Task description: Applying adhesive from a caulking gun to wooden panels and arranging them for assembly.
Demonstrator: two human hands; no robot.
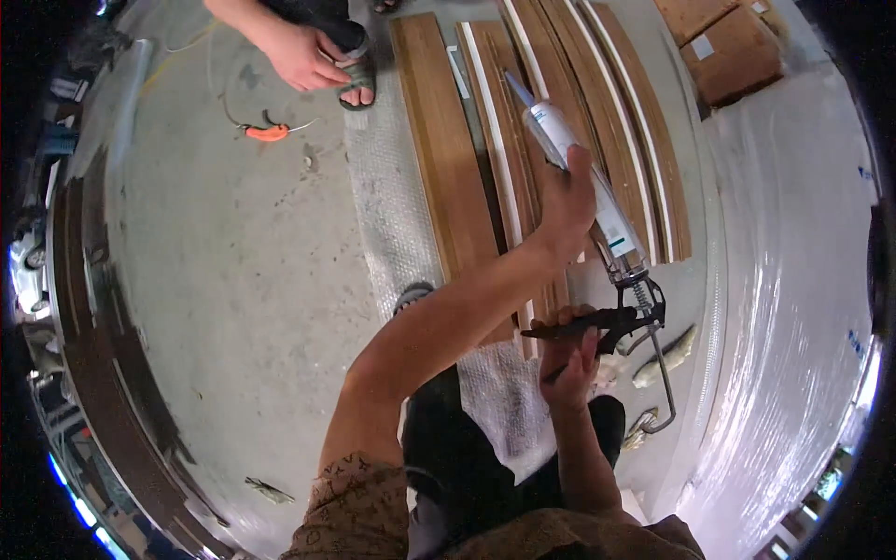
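In the head view, a long glue gun with a black metal frame (633,278) was held slantwise, right of the middle of the frame. A fat white plastic tube (611,219) was carried in it, and its thin, pale blue-grey pointed tip (519,89) was aimed at the top of the frame. The tube was clasped near its middle by the left hand (569,201), with the thumb on top. The gun's black handle (611,322) was gripped by the right hand (569,359), lower down, with the fingers curled round it. Long brown boards with white stripes (635,131) were seen under the tip, but whether they were touched by it could not be told. Clear bubble wrap (383,201) was spread at their left. A small orange-handled tool (268,133) was seen on the grey floor (252,280), upper left. Another person's hand (303,61) was held above a sandalled foot (357,89) at the top. Brown cardboard boxes (733,61) were stacked upper right.
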